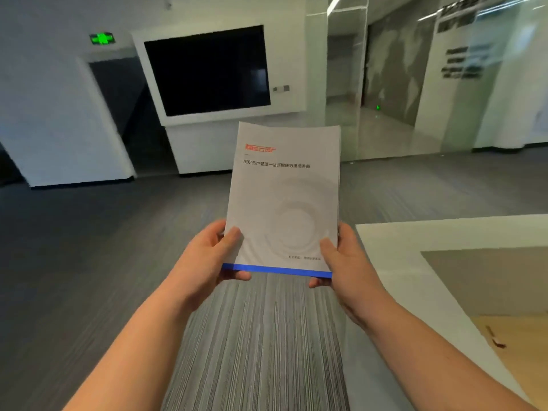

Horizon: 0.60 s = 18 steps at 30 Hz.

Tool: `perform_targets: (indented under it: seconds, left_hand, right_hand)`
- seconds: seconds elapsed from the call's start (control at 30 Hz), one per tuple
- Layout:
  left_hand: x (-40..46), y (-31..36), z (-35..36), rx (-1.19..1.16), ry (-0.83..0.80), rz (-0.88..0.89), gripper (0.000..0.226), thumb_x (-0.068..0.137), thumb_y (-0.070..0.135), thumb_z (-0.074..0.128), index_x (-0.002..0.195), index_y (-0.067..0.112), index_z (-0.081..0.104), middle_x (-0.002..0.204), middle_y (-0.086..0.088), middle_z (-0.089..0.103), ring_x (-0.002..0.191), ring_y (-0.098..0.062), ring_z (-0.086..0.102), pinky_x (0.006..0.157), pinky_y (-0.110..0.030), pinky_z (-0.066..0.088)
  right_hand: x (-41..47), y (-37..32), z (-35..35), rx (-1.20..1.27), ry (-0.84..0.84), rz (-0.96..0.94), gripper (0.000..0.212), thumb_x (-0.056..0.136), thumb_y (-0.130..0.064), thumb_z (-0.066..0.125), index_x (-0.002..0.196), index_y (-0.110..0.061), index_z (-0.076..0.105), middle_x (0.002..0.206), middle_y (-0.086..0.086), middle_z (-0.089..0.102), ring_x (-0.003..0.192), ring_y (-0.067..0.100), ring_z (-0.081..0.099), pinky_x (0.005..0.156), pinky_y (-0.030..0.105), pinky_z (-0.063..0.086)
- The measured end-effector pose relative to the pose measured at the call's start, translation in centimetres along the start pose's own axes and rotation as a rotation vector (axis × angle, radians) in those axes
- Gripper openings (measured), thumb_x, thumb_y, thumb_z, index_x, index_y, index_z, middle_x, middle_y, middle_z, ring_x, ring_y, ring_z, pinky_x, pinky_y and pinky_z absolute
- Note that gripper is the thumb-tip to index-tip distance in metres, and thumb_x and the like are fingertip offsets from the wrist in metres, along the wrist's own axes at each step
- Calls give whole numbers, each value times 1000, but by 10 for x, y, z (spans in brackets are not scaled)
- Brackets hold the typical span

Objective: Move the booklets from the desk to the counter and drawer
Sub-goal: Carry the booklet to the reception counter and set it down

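Observation:
A stack of white booklets [281, 200] with a red logo, dark printed text and a blue strip along the near edge is held up in front of me, above the floor. My left hand [207, 259] grips its lower left corner, thumb on the cover and fingers underneath. My right hand [344, 262] grips the lower right corner the same way. The stack's right edge shows several layered booklets.
A white counter [394, 241] with a grey and wooden recess stands at the right. Grey striped carpet [255, 336] runs ahead. A large dark wall screen [207, 69], a dark doorway [124, 108] under a green exit sign and glass partitions [385, 84] lie beyond.

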State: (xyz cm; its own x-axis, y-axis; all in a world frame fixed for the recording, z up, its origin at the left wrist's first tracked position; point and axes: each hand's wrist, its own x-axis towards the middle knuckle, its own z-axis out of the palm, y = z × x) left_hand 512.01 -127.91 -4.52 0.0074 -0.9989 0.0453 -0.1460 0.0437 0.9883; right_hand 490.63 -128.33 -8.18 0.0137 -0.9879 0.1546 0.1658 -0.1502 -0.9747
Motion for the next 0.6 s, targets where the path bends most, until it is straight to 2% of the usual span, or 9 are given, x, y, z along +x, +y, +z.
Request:
perform_targets:
  seconds: [0.17,0.23,0.3,0.4,0.5,0.6]
  left_hand:
    - [118,-23,39,-17,-284,-4,20,101,24,47,113,21,63,113,-13,70,81,-20,69,59,-30,61]
    - [157,-35,66,-34,-410,-9,19,102,23,46,109,24,63,109,-9,72,78,-17,70,59,-30,63]
    - [195,-50,97,-43,-585,-37,19,101,22,46,108,24,63,105,-6,72,74,-13,70,59,-31,63]
    - [236,-66,136,-30,-809,-68,20,102,20,46,110,19,63,110,-11,72,76,-17,71,57,-31,62]
    - [264,-78,170,20,-1042,-100,24,102,21,46,119,17,61,112,-12,71,82,-21,71,58,-31,62]
    - [272,-92,196,56,-1237,-153,21,102,21,46,116,19,62,108,-11,71,84,-21,71,58,-32,61]
  right_hand:
    - [51,29,-33,-78,287,18,25,102,-15,40,111,-35,51,111,-9,63,75,7,66,53,28,56]
    - [63,44,-49,-97,415,27,24,102,-17,39,117,-33,49,116,-6,61,78,9,65,54,29,58]
    - [70,59,-65,-113,591,31,23,102,-18,40,115,-35,47,117,-2,61,79,11,65,54,31,58]
    - [70,75,-74,-119,785,41,22,101,-18,42,114,-34,50,117,4,62,80,14,67,52,30,57]
    - [64,87,-68,-110,1033,83,26,100,-16,41,119,-31,50,118,0,61,82,18,65,51,29,55]
    - [56,99,-53,-73,1259,147,27,100,-15,40,122,-29,48,115,-3,60,78,16,64,49,27,55]
